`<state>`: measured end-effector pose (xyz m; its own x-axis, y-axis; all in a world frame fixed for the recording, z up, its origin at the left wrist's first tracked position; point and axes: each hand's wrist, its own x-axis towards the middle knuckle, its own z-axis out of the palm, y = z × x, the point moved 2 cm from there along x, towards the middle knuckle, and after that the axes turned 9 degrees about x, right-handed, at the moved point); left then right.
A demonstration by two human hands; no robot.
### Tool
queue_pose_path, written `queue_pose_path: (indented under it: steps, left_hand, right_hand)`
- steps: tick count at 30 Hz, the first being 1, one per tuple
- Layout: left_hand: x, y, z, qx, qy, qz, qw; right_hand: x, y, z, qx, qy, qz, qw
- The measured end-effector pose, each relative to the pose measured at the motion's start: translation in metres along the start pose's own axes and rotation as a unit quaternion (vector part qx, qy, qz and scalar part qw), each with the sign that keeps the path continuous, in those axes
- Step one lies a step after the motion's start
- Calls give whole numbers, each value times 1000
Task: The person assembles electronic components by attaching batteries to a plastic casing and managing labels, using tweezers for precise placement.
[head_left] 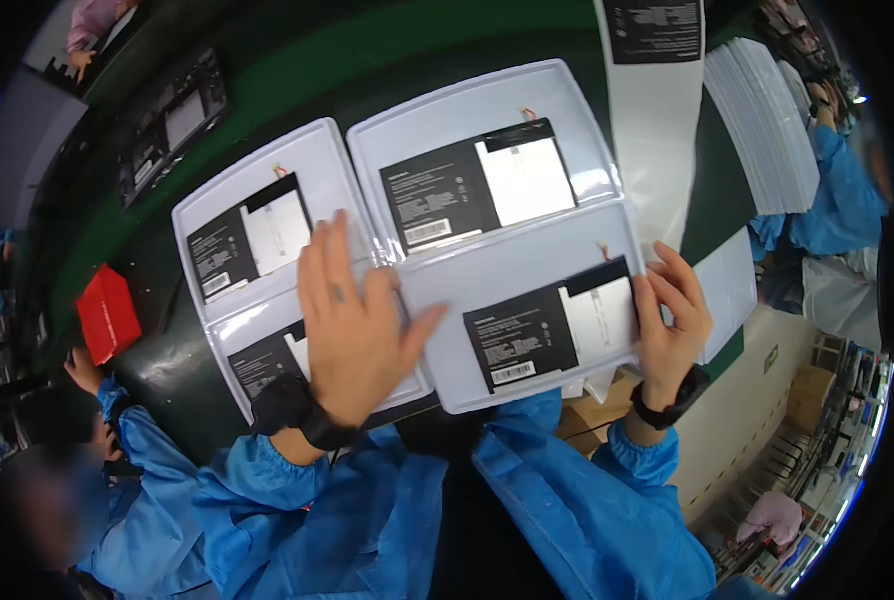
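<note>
Two pale plastic trays lie side by side, each holding two flat battery packs with black labels, silvery-white panels and short wires. My left hand [352, 320] hovers over or rests on the left tray [237, 180], fingers stretched and thumb spread. It partly covers the lower-left battery pack [257, 365]; the upper-left battery pack [222, 255] sits just beyond its fingers. My right hand [675, 320] is curled at the edge of the right tray [437, 110], gripping it beside the lower-right battery pack [517, 335]. Farther up that tray lies another battery pack [437, 195].
A white strip with black labels [657, 130] runs along the right tray's far side. Stacked pale trays [762, 125] stand at right. A dark electronic assembly [177, 125] and a red box [109, 312] are at left. Co-workers in blue sleeves [837, 190] flank both sides.
</note>
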<state>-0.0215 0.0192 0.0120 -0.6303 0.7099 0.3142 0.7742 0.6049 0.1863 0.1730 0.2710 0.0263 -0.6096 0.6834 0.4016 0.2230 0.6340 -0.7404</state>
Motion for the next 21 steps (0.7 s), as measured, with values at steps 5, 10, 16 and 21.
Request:
queue_pose_path:
  steps: [5,10,16,21]
  left_hand:
    - [-6,-11,18,-73,-27,-11,997]
    - [-3,-13,12,-56,-15,-48,997]
    - [0,-26,-26,-363,-2,-221,905]
    - [-34,-95,-62,-108,72,-199,971]
  right_hand:
    - [3,17,5,-10,-31,17,999]
    - [1,1,0,14,9,-5,1000]
    - [8,-25,3,138,4,36,990]
    - [9,-65,68,175,-126,-99,971]
